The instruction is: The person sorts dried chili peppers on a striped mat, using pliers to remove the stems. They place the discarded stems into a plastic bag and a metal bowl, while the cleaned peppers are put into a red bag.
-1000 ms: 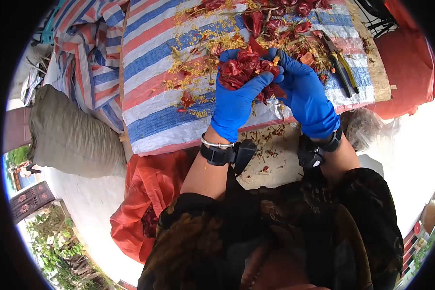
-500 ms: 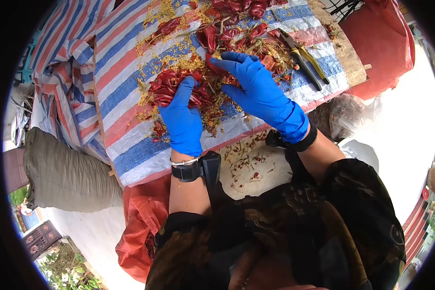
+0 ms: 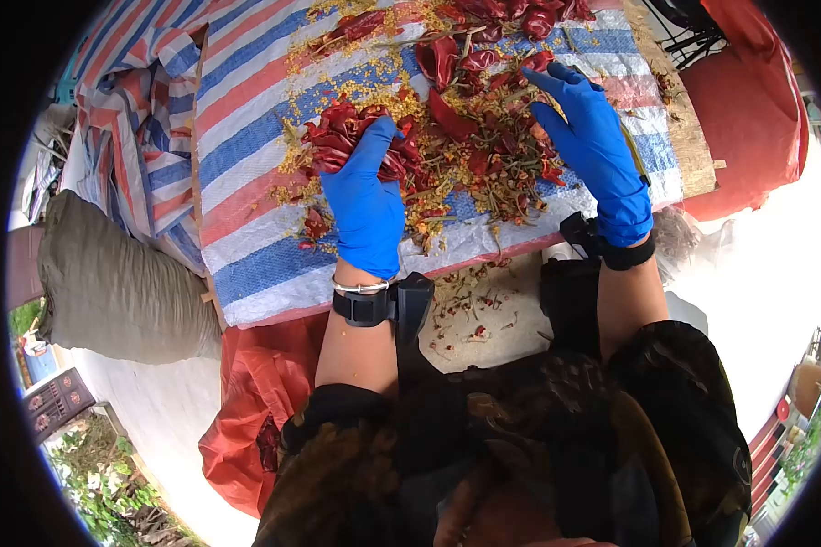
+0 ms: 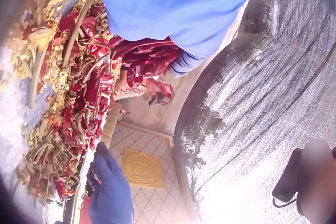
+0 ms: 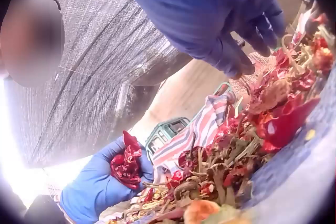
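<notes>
In the head view my left hand (image 3: 363, 205), in a blue glove, grips a bunch of split dried red chilies (image 3: 337, 137) low over the striped sheet. The same bunch (image 5: 125, 167) shows between the curled fingers and thumb in the right wrist view. My right hand (image 3: 588, 132), gloved too, is over the right part of the litter, thumb and fingers apart. Its fingertips are close to a red chili (image 3: 538, 62). Between the hands lies a single red chili (image 3: 450, 117) among stems and seeds. Pliers are mostly hidden by the right hand; one yellow handle (image 3: 636, 155) shows.
The striped woven sheet (image 3: 246, 169) covers a wooden board (image 3: 689, 150). More whole chilies (image 3: 488, 14) lie at its far side. A grey-green sack (image 3: 119, 283) stands left, a red bag (image 3: 246, 401) near my lap, another red sack (image 3: 748, 118) at right.
The hands, together a second ago around the chilies, have parted. The left moved to the left with its bunch; the right let go of a chili and moved to the right, over the pliers.
</notes>
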A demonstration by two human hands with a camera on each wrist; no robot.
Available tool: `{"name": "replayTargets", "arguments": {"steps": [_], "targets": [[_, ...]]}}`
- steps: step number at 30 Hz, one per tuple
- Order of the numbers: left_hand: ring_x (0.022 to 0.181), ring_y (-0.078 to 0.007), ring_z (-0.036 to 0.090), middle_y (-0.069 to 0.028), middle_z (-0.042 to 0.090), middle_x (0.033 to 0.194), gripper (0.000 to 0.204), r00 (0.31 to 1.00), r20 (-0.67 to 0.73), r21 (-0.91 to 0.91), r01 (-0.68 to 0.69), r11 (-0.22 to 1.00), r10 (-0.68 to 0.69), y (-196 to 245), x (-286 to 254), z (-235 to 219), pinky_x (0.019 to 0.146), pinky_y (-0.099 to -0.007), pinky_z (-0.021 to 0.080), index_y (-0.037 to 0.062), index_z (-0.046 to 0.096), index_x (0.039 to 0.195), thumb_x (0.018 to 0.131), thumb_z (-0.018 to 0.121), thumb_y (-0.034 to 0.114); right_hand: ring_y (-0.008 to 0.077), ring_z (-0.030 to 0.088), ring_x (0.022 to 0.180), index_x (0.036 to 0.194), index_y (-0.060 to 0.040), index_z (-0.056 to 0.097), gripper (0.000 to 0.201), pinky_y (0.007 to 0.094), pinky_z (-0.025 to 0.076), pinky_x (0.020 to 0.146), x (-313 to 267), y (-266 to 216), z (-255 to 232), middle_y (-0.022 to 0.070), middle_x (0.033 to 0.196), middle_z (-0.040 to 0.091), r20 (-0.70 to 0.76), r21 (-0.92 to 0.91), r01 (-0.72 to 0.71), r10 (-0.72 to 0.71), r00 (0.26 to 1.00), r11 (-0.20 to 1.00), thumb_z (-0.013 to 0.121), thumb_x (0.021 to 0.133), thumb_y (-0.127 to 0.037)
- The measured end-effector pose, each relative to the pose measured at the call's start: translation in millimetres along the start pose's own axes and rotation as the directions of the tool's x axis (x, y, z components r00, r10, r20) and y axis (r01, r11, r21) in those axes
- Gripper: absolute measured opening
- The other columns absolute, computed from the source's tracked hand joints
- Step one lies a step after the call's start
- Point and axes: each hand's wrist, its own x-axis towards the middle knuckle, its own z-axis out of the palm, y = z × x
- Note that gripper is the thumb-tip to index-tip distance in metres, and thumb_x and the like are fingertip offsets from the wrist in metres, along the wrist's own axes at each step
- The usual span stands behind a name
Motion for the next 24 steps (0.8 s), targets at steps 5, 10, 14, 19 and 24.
{"name": "replayTargets", "arguments": {"steps": [5,10,14,19,24], "targets": [[0.081,-0.0155,0.061,-0.0052,0.061,0.092,0.031,1.000,0.024,0.028,-0.015,0.999,0.015,-9,6,-8,0.067,-0.0290,0.052,0.0060,0.055,0.105,0.077,0.064,-0.002,0.0314,0.052,0.109,0.111,-0.0121,0.060,0.033,0.0396,0.042,0.087,-2,-47,29,0.0128,0.100,0.061,0.145,-0.018,0.267,-0.261,0.954,0.964,0.062,0.078,-0.012],[0.082,-0.0153,0.061,-0.0058,0.061,0.092,0.030,0.998,0.049,-0.155,0.036,0.987,-0.029,-3,8,0,0.067,-0.0285,0.051,0.0048,0.056,0.105,0.077,0.063,-0.002,0.0276,0.057,0.100,0.104,-0.0104,0.060,0.028,0.0348,0.045,0.081,0,-45,35,0.0107,0.103,0.061,0.212,0.154,-0.045,0.012,0.977,0.987,0.063,0.077,-0.009],[0.091,-0.0186,0.058,-0.0087,0.060,0.102,0.042,0.976,0.084,0.320,-0.218,0.922,0.201,-15,15,-26,0.077,-0.0299,0.048,0.0032,0.056,0.114,0.074,0.059,-0.010,0.0192,0.058,0.094,0.112,-0.0080,0.057,0.029,0.0294,0.045,0.079,3,-49,20,0.0083,0.108,0.060,0.129,0.472,-0.200,0.157,0.979,0.859,0.056,0.082,-0.007],[0.101,-0.0222,0.055,-0.0137,0.059,0.108,0.063,0.916,0.056,0.697,-0.321,0.641,0.398,-7,14,-37,0.089,-0.0327,0.042,0.0078,0.054,0.122,0.066,0.047,-0.020,0.0120,0.054,0.097,0.120,-0.0027,0.053,0.033,0.0249,0.044,0.081,5,-40,10,0.0081,0.120,0.055,0.135,0.732,-0.289,0.285,0.949,0.617,0.046,0.091,-0.017],[0.100,-0.0167,0.055,-0.0091,0.058,0.109,0.043,0.991,0.078,0.110,-0.116,0.987,0.107,6,-1,-2,0.086,-0.0295,0.045,0.0031,0.055,0.112,0.072,0.064,-0.007,0.0062,0.049,0.066,0.107,-0.0035,0.061,0.026,0.0217,0.042,0.063,4,-43,10,-0.0010,0.080,0.058,0.158,0.695,-0.324,0.304,0.939,0.641,0.050,0.091,-0.022]]}}
